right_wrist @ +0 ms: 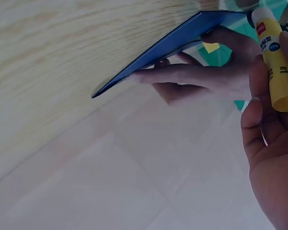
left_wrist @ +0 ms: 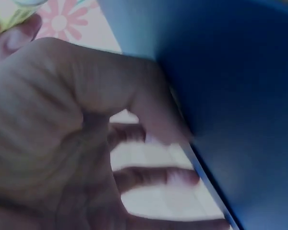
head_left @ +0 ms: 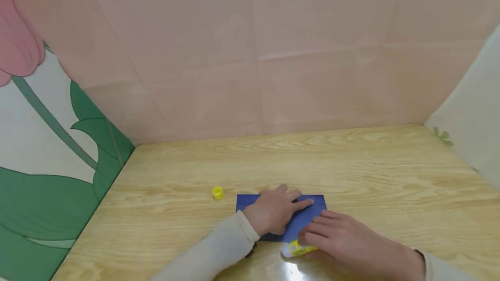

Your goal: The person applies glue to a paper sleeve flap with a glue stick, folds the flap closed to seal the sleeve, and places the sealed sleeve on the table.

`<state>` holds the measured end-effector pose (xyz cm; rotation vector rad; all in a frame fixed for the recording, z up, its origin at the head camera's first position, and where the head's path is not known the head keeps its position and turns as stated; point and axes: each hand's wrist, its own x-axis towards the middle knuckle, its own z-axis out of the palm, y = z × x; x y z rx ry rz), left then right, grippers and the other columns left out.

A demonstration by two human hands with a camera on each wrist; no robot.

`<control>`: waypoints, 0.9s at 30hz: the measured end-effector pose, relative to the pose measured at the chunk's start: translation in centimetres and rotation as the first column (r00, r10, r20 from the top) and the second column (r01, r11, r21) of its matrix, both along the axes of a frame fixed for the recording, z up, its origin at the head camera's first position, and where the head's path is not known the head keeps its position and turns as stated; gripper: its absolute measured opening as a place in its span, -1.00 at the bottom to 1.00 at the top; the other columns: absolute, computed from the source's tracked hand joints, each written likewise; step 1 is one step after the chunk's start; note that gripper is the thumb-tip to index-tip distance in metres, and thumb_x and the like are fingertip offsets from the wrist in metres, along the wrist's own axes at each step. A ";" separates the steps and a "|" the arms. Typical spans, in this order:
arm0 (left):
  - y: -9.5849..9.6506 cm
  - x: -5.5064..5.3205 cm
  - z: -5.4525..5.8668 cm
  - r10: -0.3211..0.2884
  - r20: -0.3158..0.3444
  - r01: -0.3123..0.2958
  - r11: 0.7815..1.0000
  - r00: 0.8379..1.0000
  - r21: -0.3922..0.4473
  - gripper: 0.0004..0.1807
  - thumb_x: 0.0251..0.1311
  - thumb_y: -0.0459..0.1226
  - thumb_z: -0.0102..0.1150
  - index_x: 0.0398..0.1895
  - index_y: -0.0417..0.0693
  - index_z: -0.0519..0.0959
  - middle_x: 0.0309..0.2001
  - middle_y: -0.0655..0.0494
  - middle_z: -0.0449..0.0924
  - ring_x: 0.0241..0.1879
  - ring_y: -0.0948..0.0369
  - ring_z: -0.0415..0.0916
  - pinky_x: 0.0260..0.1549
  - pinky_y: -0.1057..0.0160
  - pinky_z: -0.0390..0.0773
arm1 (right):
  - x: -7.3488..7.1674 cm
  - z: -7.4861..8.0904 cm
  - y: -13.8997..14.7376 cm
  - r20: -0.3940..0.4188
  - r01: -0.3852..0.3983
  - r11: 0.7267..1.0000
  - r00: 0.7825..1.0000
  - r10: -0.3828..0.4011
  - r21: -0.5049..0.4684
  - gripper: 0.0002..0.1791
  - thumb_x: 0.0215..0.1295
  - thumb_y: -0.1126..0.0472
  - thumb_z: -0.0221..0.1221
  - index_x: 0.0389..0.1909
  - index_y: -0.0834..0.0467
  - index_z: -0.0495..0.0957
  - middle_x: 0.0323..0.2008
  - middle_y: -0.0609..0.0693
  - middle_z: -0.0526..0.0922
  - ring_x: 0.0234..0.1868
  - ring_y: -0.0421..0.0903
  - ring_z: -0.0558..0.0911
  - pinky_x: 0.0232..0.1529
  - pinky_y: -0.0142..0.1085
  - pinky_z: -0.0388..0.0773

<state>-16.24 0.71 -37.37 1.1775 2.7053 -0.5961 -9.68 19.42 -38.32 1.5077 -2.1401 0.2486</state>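
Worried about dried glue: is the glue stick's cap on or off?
Off: the yellow cap sits on the table, apart from the glue stick.

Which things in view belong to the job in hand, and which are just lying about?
Job in hand:
blue sheet, under the left hand
glue stick, in the right hand
yellow cap, lying apart, probably the glue stick's

Just there, apparently not in use:
pink backdrop
flower-patterned panel
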 end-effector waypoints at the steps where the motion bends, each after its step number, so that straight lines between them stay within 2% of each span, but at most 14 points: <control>1: 0.4 0.0 0.0 0.018 0.005 -0.018 1.000 1.000 -0.020 -0.09 0.23 0.13 0.23 0.50 0.77 -0.12 0.41 0.55 0.18 0.27 0.27 0.32 -0.15 0.04 0.67 | 0.0 0.0 0.0 -0.009 0.002 1.000 1.000 -0.002 0.009 -0.78 0.25 -0.03 0.32 -0.13 -0.13 0.57 -0.18 -0.36 0.59 -0.21 -0.32 0.50 -0.10 -0.39 0.43; 4: 1.6 0.1 -0.1 0.071 0.016 -0.069 0.995 0.997 -0.077 -0.09 0.32 0.14 0.12 0.49 0.82 -0.29 0.46 0.56 0.11 0.31 0.19 0.30 -0.12 -0.12 0.67 | 0.0 -0.1 0.1 -0.017 0.000 1.000 1.000 0.000 0.022 -0.83 0.34 0.01 0.25 -0.10 -0.13 0.56 -0.16 -0.36 0.60 -0.17 -0.33 0.53 -0.08 -0.37 0.44; 7: 2.6 0.4 -0.2 0.096 -0.009 -0.097 0.984 0.995 -0.152 -0.14 0.42 0.15 -0.04 0.45 0.83 -0.45 0.47 0.56 0.06 0.26 0.15 0.32 -0.20 -0.11 0.69 | 0.0 -0.3 0.3 -0.002 0.002 0.999 1.000 -0.002 0.042 -0.86 0.43 0.05 0.17 -0.05 -0.15 0.55 -0.11 -0.36 0.59 -0.13 -0.37 0.54 -0.07 -0.37 0.45; 9: 2.7 0.4 -0.3 0.093 -0.034 -0.098 0.980 0.995 -0.176 -0.16 0.45 0.14 -0.09 0.45 0.83 -0.47 0.46 0.54 0.07 0.22 0.14 0.35 -0.26 -0.07 0.70 | 0.0 -0.4 0.3 0.012 -0.005 0.999 1.000 0.005 0.044 -0.85 0.47 0.06 0.12 -0.01 -0.16 0.54 -0.08 -0.37 0.58 -0.10 -0.40 0.54 -0.07 -0.37 0.46; 11: 2.5 0.4 -0.5 0.082 -0.049 -0.088 0.985 0.995 -0.149 -0.12 0.40 0.14 0.00 0.49 0.77 -0.41 0.44 0.49 0.12 0.20 0.12 0.37 -0.30 -0.05 0.71 | -0.2 -0.5 0.2 0.003 -0.005 0.999 1.000 0.005 0.036 -0.86 0.45 0.05 0.15 -0.04 -0.15 0.54 -0.11 -0.37 0.58 -0.13 -0.38 0.53 -0.09 -0.38 0.44; 13: 2.0 0.2 -0.7 0.091 -0.034 -0.093 0.993 0.995 -0.068 -0.07 0.33 0.12 0.13 0.55 0.66 -0.27 0.42 0.44 0.18 0.21 0.12 0.39 -0.27 0.01 0.71 | -0.3 -0.6 0.0 -0.012 -0.003 1.000 1.000 0.004 0.026 -0.86 0.39 0.03 0.21 -0.08 -0.14 0.56 -0.14 -0.36 0.59 -0.17 -0.35 0.52 -0.12 -0.38 0.43; 16: 0.4 -0.2 -0.7 0.109 0.034 -0.112 0.988 0.993 0.105 -0.05 0.25 0.03 0.25 0.60 0.38 -0.08 0.40 0.33 0.29 0.23 0.14 0.42 -0.15 0.15 0.68 | -0.5 -0.6 -0.3 -0.024 0.007 1.000 1.000 -0.006 0.019 -0.80 0.27 0.02 0.31 -0.12 -0.14 0.56 -0.19 -0.37 0.59 -0.22 -0.32 0.48 -0.14 -0.40 0.41; 17: -0.3 -0.3 -0.6 0.118 0.062 -0.126 0.979 0.991 0.159 -0.09 0.28 -0.02 0.22 0.60 0.31 -0.04 0.41 0.29 0.31 0.26 0.15 0.42 -0.09 0.18 0.65 | -0.6 -0.6 -0.4 -0.025 0.013 1.000 1.000 -0.013 0.023 -0.78 0.24 0.03 0.33 -0.13 -0.14 0.56 -0.20 -0.37 0.59 -0.23 -0.32 0.48 -0.14 -0.42 0.40; 19: -2.1 -0.2 -0.4 0.113 0.070 -0.126 0.964 0.991 0.236 -0.19 0.33 -0.10 0.14 0.60 0.17 0.03 0.40 0.20 0.35 0.28 0.16 0.41 0.06 0.23 0.59 | -0.6 -0.7 -0.6 -0.019 0.013 1.000 1.000 -0.013 0.026 -0.77 0.22 0.06 0.34 -0.13 -0.15 0.56 -0.20 -0.38 0.58 -0.23 -0.33 0.47 -0.14 -0.44 0.39; 21: -4.2 0.3 -0.1 0.121 0.051 -0.130 0.950 0.991 0.282 -0.30 0.38 -0.15 0.06 0.56 0.09 0.14 0.39 0.14 0.38 0.31 0.14 0.40 0.15 0.20 0.55 | -0.8 -0.7 -0.7 -0.004 0.011 1.000 1.000 -0.011 0.029 -0.76 0.22 0.08 0.33 -0.12 -0.16 0.56 -0.20 -0.39 0.57 -0.23 -0.35 0.45 -0.14 -0.45 0.38; 24: -7.2 1.4 -0.2 0.143 -0.012 -0.133 0.944 0.990 0.303 -0.42 0.38 -0.12 0.08 0.44 -0.03 0.35 0.33 0.05 0.42 0.30 0.09 0.40 0.20 0.13 0.53 | -1.1 -0.7 -0.8 -0.005 -0.005 1.000 1.000 0.006 0.021 -0.80 0.25 0.05 0.31 -0.13 -0.15 0.55 -0.21 -0.38 0.57 -0.25 -0.34 0.46 -0.17 -0.44 0.39; 27: -9.4 2.4 -0.5 0.194 0.002 -0.186 0.934 0.981 0.305 -0.41 0.33 -0.05 0.17 0.35 -0.11 0.45 0.31 -0.02 0.44 0.31 0.03 0.41 0.21 0.08 0.52 | -1.4 -0.7 -0.9 -0.012 -0.025 1.000 1.000 0.025 0.010 -0.82 0.28 0.01 0.29 -0.14 -0.13 0.56 -0.22 -0.38 0.57 -0.26 -0.34 0.47 -0.18 -0.43 0.40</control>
